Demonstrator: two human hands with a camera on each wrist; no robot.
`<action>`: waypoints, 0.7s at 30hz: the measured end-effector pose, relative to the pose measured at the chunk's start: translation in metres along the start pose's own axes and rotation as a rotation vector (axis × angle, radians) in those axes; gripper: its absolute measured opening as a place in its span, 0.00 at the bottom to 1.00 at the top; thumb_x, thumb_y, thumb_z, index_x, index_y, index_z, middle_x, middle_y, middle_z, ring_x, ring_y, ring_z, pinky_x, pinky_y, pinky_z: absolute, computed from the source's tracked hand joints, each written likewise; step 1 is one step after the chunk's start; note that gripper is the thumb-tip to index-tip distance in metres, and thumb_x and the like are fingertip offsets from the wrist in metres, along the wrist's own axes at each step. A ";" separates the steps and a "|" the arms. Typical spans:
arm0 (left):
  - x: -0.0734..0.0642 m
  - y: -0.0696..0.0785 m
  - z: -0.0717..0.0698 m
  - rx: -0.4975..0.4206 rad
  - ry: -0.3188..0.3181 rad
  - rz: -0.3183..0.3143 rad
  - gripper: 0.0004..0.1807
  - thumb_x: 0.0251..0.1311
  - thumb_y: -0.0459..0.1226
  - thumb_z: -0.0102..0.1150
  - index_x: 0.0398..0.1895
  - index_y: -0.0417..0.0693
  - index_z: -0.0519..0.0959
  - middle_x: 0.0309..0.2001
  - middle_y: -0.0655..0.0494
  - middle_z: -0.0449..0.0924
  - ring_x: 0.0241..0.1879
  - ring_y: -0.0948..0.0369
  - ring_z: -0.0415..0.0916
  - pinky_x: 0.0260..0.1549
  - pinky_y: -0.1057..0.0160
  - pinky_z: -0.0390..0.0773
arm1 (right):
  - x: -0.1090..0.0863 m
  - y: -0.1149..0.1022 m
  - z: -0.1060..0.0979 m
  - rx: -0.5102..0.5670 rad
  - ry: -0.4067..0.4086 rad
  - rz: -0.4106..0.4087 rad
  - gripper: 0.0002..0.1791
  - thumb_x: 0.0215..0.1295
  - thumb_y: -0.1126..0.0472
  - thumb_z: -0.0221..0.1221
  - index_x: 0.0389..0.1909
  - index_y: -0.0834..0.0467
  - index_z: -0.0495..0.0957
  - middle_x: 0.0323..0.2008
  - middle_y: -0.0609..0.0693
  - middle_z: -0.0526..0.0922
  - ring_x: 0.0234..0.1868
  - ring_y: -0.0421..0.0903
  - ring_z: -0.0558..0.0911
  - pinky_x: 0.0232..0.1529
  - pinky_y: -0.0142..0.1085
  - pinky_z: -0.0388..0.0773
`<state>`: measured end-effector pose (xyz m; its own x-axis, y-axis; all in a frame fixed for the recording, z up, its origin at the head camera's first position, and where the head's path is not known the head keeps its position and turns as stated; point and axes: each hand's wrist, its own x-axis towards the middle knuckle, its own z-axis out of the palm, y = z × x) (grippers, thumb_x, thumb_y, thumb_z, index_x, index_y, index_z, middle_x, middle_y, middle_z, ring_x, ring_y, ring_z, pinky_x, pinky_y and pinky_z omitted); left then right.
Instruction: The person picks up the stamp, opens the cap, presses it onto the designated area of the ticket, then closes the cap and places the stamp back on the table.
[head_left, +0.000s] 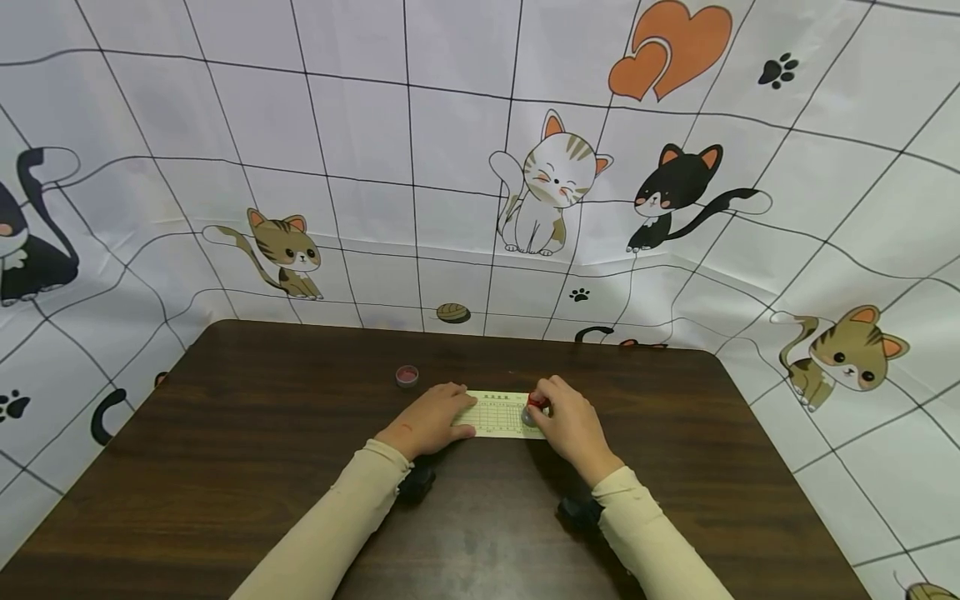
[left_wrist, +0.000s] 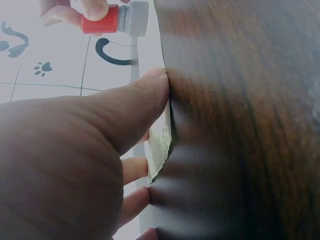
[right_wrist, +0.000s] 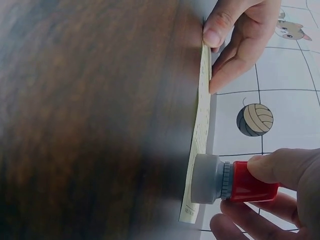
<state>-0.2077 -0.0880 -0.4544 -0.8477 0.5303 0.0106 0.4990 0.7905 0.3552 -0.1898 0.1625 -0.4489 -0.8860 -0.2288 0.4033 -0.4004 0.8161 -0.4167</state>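
A pale yellow printed form (head_left: 498, 415) with a ruled grid lies flat on the table. Thumb and fingers of my left hand (head_left: 435, 419) press its left end down, the fingers spread out straight in the left wrist view. My right hand (head_left: 572, 423) pinches the red handle of a stamp (right_wrist: 235, 182) between thumb and fingers. The stamp's grey round head stands upright against the right part of the form (right_wrist: 201, 120) in the right wrist view. A small round dish (head_left: 407, 376) with a red inside, like an ink pad, sits beyond my left hand.
The dark wooden table (head_left: 247, 467) reaches back to a white wall covering (head_left: 360, 208) printed with cats and grid lines. Black wrist straps (head_left: 416, 483) show under both forearms, below the cream sleeves (head_left: 337, 508).
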 end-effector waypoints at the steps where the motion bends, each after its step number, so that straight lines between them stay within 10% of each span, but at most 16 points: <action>1: 0.000 0.000 0.000 0.002 0.001 0.000 0.30 0.71 0.48 0.64 0.71 0.43 0.75 0.74 0.42 0.68 0.75 0.44 0.62 0.75 0.46 0.60 | 0.000 0.000 0.000 0.002 0.002 -0.001 0.11 0.62 0.65 0.73 0.32 0.51 0.78 0.34 0.44 0.78 0.30 0.42 0.80 0.30 0.40 0.76; 21: 0.004 0.001 -0.001 0.039 -0.007 0.009 0.29 0.70 0.48 0.65 0.68 0.42 0.77 0.70 0.42 0.72 0.72 0.45 0.67 0.72 0.47 0.64 | -0.001 0.000 0.001 0.042 0.004 0.002 0.11 0.63 0.66 0.72 0.31 0.52 0.78 0.35 0.45 0.80 0.36 0.45 0.84 0.35 0.42 0.81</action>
<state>-0.2110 -0.0855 -0.4532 -0.8419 0.5396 0.0066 0.5133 0.7970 0.3182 -0.1896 0.1626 -0.4497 -0.8858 -0.2249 0.4059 -0.4082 0.7934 -0.4514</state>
